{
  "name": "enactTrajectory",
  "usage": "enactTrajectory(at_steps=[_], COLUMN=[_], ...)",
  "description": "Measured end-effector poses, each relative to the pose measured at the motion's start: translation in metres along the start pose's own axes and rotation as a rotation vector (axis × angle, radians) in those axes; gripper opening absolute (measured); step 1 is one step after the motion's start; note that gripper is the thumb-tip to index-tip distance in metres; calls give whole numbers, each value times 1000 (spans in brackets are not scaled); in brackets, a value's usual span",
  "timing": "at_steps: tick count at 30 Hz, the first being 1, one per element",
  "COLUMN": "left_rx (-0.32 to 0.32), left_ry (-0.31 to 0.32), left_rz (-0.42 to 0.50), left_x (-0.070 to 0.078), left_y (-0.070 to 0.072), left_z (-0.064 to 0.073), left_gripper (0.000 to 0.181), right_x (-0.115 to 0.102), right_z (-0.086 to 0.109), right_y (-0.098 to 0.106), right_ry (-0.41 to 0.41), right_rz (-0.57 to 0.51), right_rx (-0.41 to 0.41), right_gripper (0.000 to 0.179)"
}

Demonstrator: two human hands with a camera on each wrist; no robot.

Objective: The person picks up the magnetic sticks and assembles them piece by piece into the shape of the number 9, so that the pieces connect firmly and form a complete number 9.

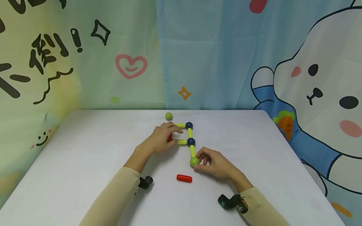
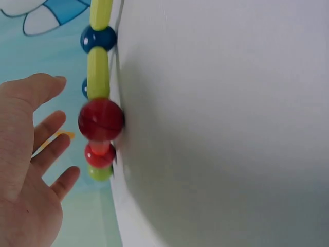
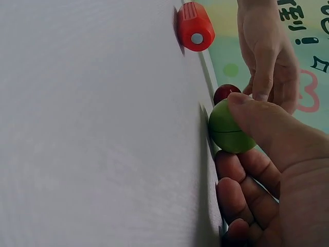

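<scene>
A flat figure of magnetic balls and rods lies mid-table, with blue balls point(image 1: 191, 142) and yellow-green rods point(image 1: 190, 133). At its near end is a green ball point(image 1: 194, 162), which my right hand point(image 1: 216, 163) pinches between thumb and fingers. My left hand point(image 1: 161, 138) hovers at the figure's left side, partly hiding a red ball point(image 1: 170, 137). In the left wrist view its fingers are spread and loosely bent beside the near red ball point(image 2: 101, 119), holding nothing. Behind that ball, a short red piece leads to a second red ball point(image 2: 99, 156).
A loose red rod point(image 1: 184, 178) lies nearer the front, left of my right hand. Another green ball point(image 1: 168, 116) sits toward the table's back edge, beyond my left hand. A printed curtain point(image 1: 209, 56) hangs behind the white table point(image 1: 85, 163).
</scene>
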State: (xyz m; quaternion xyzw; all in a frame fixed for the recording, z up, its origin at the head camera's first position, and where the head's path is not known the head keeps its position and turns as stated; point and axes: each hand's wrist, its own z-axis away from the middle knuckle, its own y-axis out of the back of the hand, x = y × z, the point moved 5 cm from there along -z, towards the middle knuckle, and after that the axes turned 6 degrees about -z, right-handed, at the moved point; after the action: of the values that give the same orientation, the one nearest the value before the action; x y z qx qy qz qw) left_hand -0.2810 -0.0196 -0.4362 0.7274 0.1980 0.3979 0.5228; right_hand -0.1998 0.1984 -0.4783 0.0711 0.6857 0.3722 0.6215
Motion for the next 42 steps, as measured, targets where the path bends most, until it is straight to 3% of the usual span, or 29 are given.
enactTrajectory(at_steps=[5,10,19,23,30,42], left_rx=[51,115,127,134,240,190], left_ry=[78,114,200,200,170,260], left_rz=[25,92,175,214,294,320], left_x=[-17,-32,-56,-64,-72,-79], left_y=[1,4,-1,-4,10,1], left_z=[0,-4,-6,-9,-19,-31], left_gripper=[35,38,39,38,34,39], right_x=[-1,-3,0,0,-4,0], right_z=[0,0,6,8,9,11], right_y=[-2,-1,-9,-11,-1,-3], right_ry=[4,41,66,64,79,83], right_rz=[-25,-39,-56,-43,-11,3], right_rx=[-34,-73,-125,-132,-116,-96], right_gripper=[39,46,41,45,42,41])
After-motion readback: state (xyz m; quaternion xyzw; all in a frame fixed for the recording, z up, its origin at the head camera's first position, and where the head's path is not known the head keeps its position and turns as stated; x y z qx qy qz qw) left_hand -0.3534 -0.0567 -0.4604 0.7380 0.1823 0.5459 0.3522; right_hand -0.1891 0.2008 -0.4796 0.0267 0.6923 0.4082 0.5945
